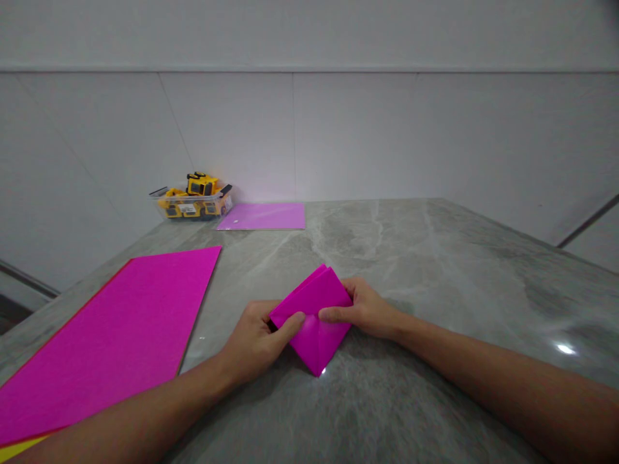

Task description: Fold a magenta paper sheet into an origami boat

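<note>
A folded piece of magenta paper [316, 293] is held between both hands, its lower corner pointing down close to the tabletop. Layers show at its upper corner, and creases run across its lower half. My left hand [264, 332] grips the left corner, thumb pressed on the front and fingers mostly hidden behind. On the opposite side, my right hand [365, 309] pinches the paper the same way. The two thumbs lie near each other at the middle of the paper.
A stack of large magenta sheets [130, 322], with red and yellow edges showing, lies at left on the grey marbled table [411, 258]. Farther back are a clear plastic box [186, 207] of yellow toy vehicles [202, 185] and a flat pink-purple sheet [271, 216] beside the wall.
</note>
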`<action>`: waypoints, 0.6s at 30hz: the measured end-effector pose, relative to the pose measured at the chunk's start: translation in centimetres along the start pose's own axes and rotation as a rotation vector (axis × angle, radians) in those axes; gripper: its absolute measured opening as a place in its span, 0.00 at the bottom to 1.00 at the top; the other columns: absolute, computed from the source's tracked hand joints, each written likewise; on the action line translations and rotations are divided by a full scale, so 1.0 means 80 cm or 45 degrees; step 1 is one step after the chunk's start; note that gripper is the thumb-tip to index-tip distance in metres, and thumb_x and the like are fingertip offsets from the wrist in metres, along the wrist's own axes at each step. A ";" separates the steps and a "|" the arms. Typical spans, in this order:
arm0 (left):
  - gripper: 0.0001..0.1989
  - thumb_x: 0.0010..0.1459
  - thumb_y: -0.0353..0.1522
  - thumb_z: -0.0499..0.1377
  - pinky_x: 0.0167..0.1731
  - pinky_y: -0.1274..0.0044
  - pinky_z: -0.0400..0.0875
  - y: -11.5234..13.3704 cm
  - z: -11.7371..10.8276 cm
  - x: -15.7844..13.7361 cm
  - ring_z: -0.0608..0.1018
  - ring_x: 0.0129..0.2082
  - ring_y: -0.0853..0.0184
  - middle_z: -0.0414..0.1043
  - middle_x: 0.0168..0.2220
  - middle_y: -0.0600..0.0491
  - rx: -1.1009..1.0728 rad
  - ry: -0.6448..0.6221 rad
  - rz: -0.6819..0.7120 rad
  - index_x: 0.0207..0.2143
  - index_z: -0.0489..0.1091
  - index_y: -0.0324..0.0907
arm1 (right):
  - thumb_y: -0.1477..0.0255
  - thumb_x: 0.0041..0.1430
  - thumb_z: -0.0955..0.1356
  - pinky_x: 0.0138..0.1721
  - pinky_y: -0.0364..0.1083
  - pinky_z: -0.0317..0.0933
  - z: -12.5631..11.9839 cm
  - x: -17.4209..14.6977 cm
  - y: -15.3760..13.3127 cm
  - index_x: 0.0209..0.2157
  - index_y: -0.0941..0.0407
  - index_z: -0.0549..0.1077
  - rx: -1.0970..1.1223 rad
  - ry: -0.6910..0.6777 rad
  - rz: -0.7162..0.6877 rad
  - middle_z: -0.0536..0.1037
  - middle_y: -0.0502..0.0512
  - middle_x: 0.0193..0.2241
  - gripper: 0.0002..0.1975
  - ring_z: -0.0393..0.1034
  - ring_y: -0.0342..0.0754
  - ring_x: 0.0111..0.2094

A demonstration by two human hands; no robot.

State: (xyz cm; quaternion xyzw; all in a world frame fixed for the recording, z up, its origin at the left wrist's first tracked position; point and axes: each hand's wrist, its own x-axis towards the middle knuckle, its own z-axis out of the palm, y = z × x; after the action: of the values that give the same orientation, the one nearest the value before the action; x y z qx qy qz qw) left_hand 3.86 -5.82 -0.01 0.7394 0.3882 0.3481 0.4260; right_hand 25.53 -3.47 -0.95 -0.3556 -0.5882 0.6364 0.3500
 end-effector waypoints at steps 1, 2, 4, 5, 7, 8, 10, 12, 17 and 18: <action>0.18 0.59 0.38 0.55 0.21 0.81 0.56 0.000 0.001 0.000 0.59 0.20 0.73 0.56 0.18 0.59 -0.013 0.016 -0.026 0.19 0.61 0.40 | 0.64 0.43 0.78 0.31 0.42 0.62 0.004 0.000 -0.001 0.33 0.60 0.77 0.004 0.005 -0.008 0.78 0.50 0.28 0.18 0.68 0.42 0.26; 0.17 0.59 0.38 0.55 0.22 0.81 0.58 0.000 0.001 0.000 0.60 0.20 0.73 0.58 0.19 0.58 -0.032 0.022 -0.051 0.19 0.62 0.40 | 0.64 0.43 0.78 0.33 0.43 0.63 0.007 0.000 -0.001 0.33 0.60 0.77 0.017 0.011 -0.010 0.78 0.51 0.29 0.18 0.69 0.42 0.27; 0.16 0.58 0.39 0.56 0.22 0.80 0.60 -0.001 0.002 0.000 0.63 0.20 0.72 0.61 0.19 0.57 -0.096 0.026 -0.102 0.21 0.64 0.40 | 0.63 0.43 0.77 0.34 0.44 0.64 0.015 0.000 -0.002 0.34 0.60 0.77 0.046 0.012 0.016 0.78 0.51 0.29 0.19 0.70 0.43 0.28; 0.16 0.58 0.40 0.57 0.22 0.80 0.60 -0.003 0.002 -0.001 0.63 0.20 0.71 0.62 0.19 0.57 -0.137 0.029 -0.130 0.21 0.65 0.40 | 0.62 0.43 0.77 0.33 0.44 0.63 0.018 -0.001 -0.002 0.33 0.60 0.77 0.050 0.004 0.046 0.78 0.51 0.28 0.19 0.69 0.43 0.27; 0.15 0.56 0.41 0.57 0.22 0.79 0.62 -0.005 0.003 -0.002 0.65 0.20 0.70 0.64 0.20 0.56 -0.222 0.028 -0.180 0.23 0.67 0.39 | 0.61 0.42 0.78 0.30 0.42 0.62 0.024 -0.002 -0.003 0.31 0.60 0.77 0.057 -0.029 0.114 0.77 0.51 0.26 0.19 0.68 0.42 0.25; 0.15 0.56 0.41 0.58 0.23 0.79 0.63 -0.005 0.003 -0.003 0.66 0.20 0.70 0.65 0.20 0.56 -0.259 0.023 -0.196 0.23 0.67 0.39 | 0.60 0.41 0.78 0.29 0.41 0.61 0.026 -0.002 -0.003 0.30 0.60 0.76 0.075 -0.053 0.139 0.77 0.50 0.26 0.19 0.67 0.41 0.24; 0.15 0.54 0.41 0.59 0.22 0.79 0.62 -0.005 0.004 -0.005 0.66 0.20 0.71 0.65 0.20 0.56 -0.323 0.023 -0.212 0.22 0.67 0.39 | 0.60 0.41 0.78 0.28 0.41 0.60 0.028 -0.003 -0.004 0.28 0.60 0.75 0.145 -0.094 0.160 0.76 0.50 0.25 0.19 0.66 0.41 0.24; 0.16 0.53 0.41 0.61 0.20 0.80 0.61 -0.004 0.005 -0.007 0.65 0.18 0.72 0.64 0.18 0.57 -0.371 0.054 -0.227 0.21 0.66 0.39 | 0.60 0.42 0.77 0.28 0.41 0.60 0.030 -0.003 -0.005 0.29 0.60 0.75 0.207 -0.127 0.156 0.76 0.50 0.25 0.19 0.66 0.40 0.24; 0.14 0.52 0.40 0.62 0.21 0.79 0.64 -0.002 0.008 -0.005 0.68 0.19 0.71 0.69 0.20 0.54 -0.439 0.224 -0.273 0.24 0.70 0.37 | 0.59 0.43 0.77 0.29 0.40 0.59 0.025 -0.001 -0.005 0.28 0.60 0.73 0.127 -0.191 0.054 0.74 0.48 0.24 0.19 0.64 0.39 0.24; 0.14 0.52 0.40 0.62 0.22 0.79 0.66 -0.001 0.008 -0.004 0.70 0.20 0.70 0.71 0.21 0.54 -0.432 0.231 -0.266 0.26 0.71 0.37 | 0.59 0.43 0.76 0.28 0.39 0.58 0.023 0.000 -0.004 0.27 0.60 0.73 0.091 -0.188 0.029 0.73 0.48 0.23 0.19 0.63 0.39 0.23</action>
State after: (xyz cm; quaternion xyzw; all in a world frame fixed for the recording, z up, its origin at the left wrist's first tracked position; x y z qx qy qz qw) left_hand 4.22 -6.27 -0.42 0.5784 0.4355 0.4275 0.5413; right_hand 23.95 -4.39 -0.50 -0.3017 -0.5852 0.6856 0.3106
